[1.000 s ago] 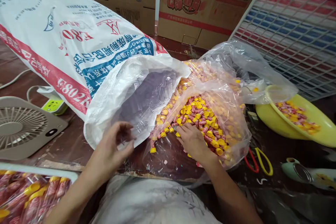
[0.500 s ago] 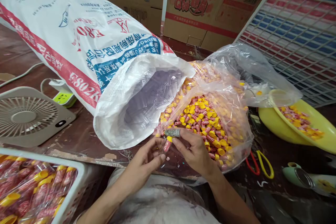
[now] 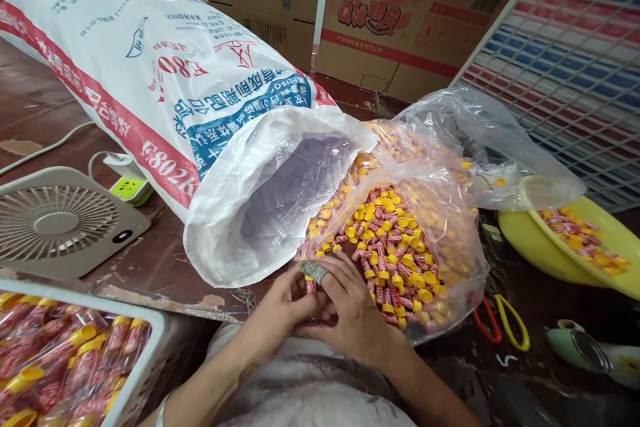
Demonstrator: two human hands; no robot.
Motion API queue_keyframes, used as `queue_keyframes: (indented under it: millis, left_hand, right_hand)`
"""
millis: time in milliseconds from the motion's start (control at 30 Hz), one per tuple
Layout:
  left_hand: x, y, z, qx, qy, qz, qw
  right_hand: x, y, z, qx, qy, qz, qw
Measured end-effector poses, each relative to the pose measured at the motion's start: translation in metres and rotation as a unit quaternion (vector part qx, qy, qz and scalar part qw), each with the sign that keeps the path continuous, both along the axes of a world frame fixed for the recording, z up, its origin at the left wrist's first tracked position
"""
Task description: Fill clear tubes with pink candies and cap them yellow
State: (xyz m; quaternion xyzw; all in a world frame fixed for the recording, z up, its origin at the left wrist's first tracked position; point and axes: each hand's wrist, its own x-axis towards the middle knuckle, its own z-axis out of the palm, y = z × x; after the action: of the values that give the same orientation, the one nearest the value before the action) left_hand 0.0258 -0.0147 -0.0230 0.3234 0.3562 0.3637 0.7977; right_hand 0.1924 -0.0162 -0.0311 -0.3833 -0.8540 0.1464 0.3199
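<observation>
My left hand [image 3: 286, 307] is closed on a small red-and-white tube [image 3: 311, 286] with a yellow cap, in front of the white sack's mouth. Against it comes my right hand [image 3: 350, 303], its fingers curled and its index finger, wrapped in a grey covering [image 3: 314, 271], lying over the tube's capped end. The fingers hide most of the tube. Right behind the hands, a clear plastic bag [image 3: 450, 260] lies open, full of the same small capped tubes [image 3: 385, 230]. A large white printed sack [image 3: 210, 227] lies on its side, its mouth gaping toward me.
At the lower left stands a white basket [image 3: 155, 340] of bagged capped tubes. A fan [image 3: 57, 220] and a power strip [image 3: 131, 190] sit left. Right are a yellow bowl [image 3: 530, 240], red-and-yellow-handled scissors [image 3: 513, 327] and a pale green object [image 3: 580, 347]. Cardboard boxes [image 3: 400, 40] stand behind.
My right hand has closed in on the left, its fingers curling in and its wrapped index finger moving over the tube. The view has shifted slightly, so surroundings sit a little further right.
</observation>
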Motion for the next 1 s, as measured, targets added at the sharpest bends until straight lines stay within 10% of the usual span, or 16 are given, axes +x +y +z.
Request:
queue_keyframes:
  millis: [100,233,333,500,600,767,1000]
  left_hand:
    - [-0.014,0.016,-0.002,0.126,0.182,0.022,0.975]
    - [-0.028,0.045,0.000,0.306,0.529,0.031,0.791]
    - [-0.026,0.059,0.004,0.333,0.642,-0.093,0.684]
    - [-0.024,0.047,0.006,0.297,0.691,-0.174,0.636]
    - [-0.034,0.027,0.006,0.270,0.677,-0.144,0.670]
    - [-0.046,-0.002,0.002,0.238,0.459,-0.059,0.854]
    - [-0.036,-0.009,0.005,0.207,0.274,-0.069,0.937]
  right_hand:
    - [0.021,0.013,0.007,-0.065,-0.037,-0.017,0.997]
    - [0.052,0.047,-0.004,0.024,-0.105,-0.200,0.974]
    - [0.060,0.071,-0.019,0.057,-0.191,-0.171,0.965]
    - [0.063,0.078,-0.027,0.076,-0.154,-0.183,0.968]
    - [0.060,0.064,-0.019,0.047,0.025,-0.255,0.966]
    - [0.031,0.039,0.003,-0.144,0.309,-0.171,0.924]
    - [0.003,0.028,0.022,-0.234,0.248,-0.027,0.940]
